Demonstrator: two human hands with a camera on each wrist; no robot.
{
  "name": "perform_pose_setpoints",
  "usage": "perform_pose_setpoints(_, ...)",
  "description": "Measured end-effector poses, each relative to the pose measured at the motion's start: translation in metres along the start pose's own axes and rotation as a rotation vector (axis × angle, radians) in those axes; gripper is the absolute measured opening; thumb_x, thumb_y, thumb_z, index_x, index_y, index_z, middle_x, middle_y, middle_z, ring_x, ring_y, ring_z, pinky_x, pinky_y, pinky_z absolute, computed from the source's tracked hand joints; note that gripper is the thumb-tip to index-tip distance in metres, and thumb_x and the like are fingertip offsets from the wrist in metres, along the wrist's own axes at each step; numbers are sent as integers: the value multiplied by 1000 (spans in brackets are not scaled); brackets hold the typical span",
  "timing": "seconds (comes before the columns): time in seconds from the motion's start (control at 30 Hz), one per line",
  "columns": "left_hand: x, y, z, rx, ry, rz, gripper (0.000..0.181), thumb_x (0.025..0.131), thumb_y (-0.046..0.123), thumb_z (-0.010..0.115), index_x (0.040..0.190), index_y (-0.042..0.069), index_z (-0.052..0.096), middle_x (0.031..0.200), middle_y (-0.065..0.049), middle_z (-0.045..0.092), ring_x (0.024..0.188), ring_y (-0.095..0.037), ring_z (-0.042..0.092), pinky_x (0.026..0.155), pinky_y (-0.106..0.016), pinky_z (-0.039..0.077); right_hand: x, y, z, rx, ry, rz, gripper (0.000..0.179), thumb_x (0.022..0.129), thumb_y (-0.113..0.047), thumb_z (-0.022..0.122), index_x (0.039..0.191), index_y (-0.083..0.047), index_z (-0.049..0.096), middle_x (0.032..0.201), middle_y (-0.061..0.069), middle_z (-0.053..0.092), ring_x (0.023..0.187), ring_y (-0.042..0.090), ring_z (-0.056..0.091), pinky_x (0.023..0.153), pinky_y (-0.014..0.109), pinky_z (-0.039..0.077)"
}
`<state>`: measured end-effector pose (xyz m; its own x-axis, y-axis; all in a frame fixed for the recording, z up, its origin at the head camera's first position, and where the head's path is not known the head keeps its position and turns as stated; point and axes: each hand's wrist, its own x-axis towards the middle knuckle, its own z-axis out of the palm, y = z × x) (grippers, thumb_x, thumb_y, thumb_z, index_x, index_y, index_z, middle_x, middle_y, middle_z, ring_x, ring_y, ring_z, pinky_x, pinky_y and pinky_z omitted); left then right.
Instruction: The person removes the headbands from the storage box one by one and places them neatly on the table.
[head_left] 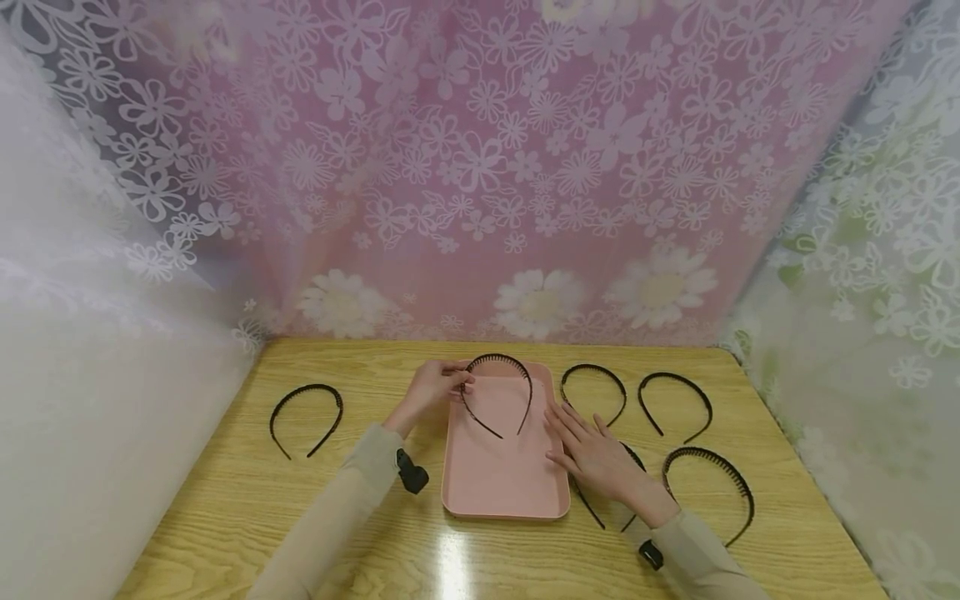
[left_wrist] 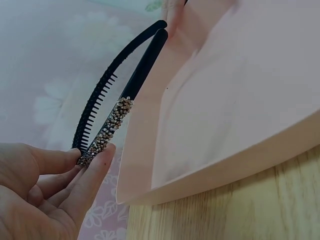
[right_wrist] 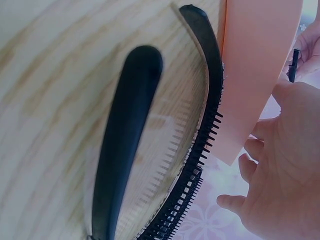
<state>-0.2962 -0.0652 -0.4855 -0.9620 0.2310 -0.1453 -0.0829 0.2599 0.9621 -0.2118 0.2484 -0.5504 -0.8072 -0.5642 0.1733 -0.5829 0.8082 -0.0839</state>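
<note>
My left hand [head_left: 435, 387] pinches a black toothed headband [head_left: 498, 357] between thumb and fingers, over the far part of a pink tray [head_left: 502, 487]. In the left wrist view, sparkly beads cover part of this headband [left_wrist: 117, 117], and its two ends point away from the hand. My right hand [head_left: 600, 458] has its fingers spread along the tray's right rim. Below that hand lies another black headband [head_left: 590, 507], partly hidden by it; in the right wrist view a headband [right_wrist: 212, 85] with fine teeth shows beside the tray.
On the wooden table [head_left: 375, 550], one headband [head_left: 306, 387] lies left of the tray. To the right are more headbands, two at the back [head_left: 592, 367] and a larger toothed one [head_left: 705, 451] nearer the front. A pink flowered curtain [head_left: 480, 208] hangs behind.
</note>
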Motion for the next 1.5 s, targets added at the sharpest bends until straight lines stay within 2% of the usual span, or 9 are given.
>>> perform_pose_setpoints(0.17, 1, -2, -9, -18, 24, -17, 40, 104, 11, 58, 141, -5, 55, 120, -22, 71, 106, -35, 71, 84, -40, 60, 0, -5, -3, 30, 53, -25, 65, 103, -38, 57, 155, -4, 41, 160, 16, 38, 147, 36, 36, 109, 69, 33)
perform_pose_setpoints(0.27, 3, -6, -17, -27, 32, -10, 40, 104, 11, 58, 141, -5, 55, 121, -22, 70, 106, -34, 71, 83, -40, 60, 0, -4, -2, 21, 78, -40, 64, 103, -40, 56, 154, -3, 43, 158, 18, 41, 145, 37, 38, 107, 69, 34)
perform_pose_setpoints(0.4, 1, -9, -28, -20, 40, -1, 41, 105, 11, 57, 142, -4, 54, 124, -24, 68, 106, -34, 71, 82, -39, 61, 0, -1, 0, -1, 52, -31, 65, 104, -45, 52, 155, -5, 42, 160, 15, 38, 147, 35, 36, 110, 67, 33)
perform_pose_setpoints(0.8, -8, -15, -62, 3, 55, -12, 44, 107, 13, 52, 147, -5, 48, 131, -26, 64, 115, -39, 66, 94, -48, 56, 0, -2, -2, 20, 3, -11, 68, 104, -44, 54, 158, -7, 37, 163, 13, 34, 150, 33, 32, 113, 67, 30)
perform_pose_setpoints(1.03, -15, -20, -83, 3, 60, -27, 46, 108, 12, 49, 149, -7, 43, 136, -28, 60, 120, -42, 62, 99, -52, 52, 1, -3, -3, 29, 31, -25, 67, 104, -44, 54, 156, -4, 40, 161, 16, 37, 147, 36, 35, 111, 68, 32)
perform_pose_setpoints(1.2, -20, -25, -95, 4, 67, -23, 46, 108, 12, 49, 150, -7, 42, 136, -29, 59, 120, -41, 63, 95, -48, 55, 0, -4, -4, 29, 43, -29, 66, 103, -42, 55, 155, -4, 40, 160, 16, 37, 147, 36, 36, 110, 68, 32)
perform_pose_setpoints(1.3, -22, -29, -101, 5, 77, -25, 46, 108, 12, 49, 150, -7, 42, 136, -28, 59, 119, -40, 64, 93, -45, 57, 0, -5, -4, 21, 46, -30, 66, 104, -43, 54, 155, -4, 40, 161, 16, 37, 147, 36, 35, 111, 68, 32)
perform_pose_setpoints(1.5, -23, -38, -109, 12, 92, -27, 47, 108, 12, 49, 150, -8, 42, 137, -30, 58, 116, -36, 67, 95, -48, 56, 0, -7, -6, 40, 76, -42, 64, 103, -41, 56, 152, -1, 44, 157, 20, 41, 144, 39, 40, 108, 69, 32)
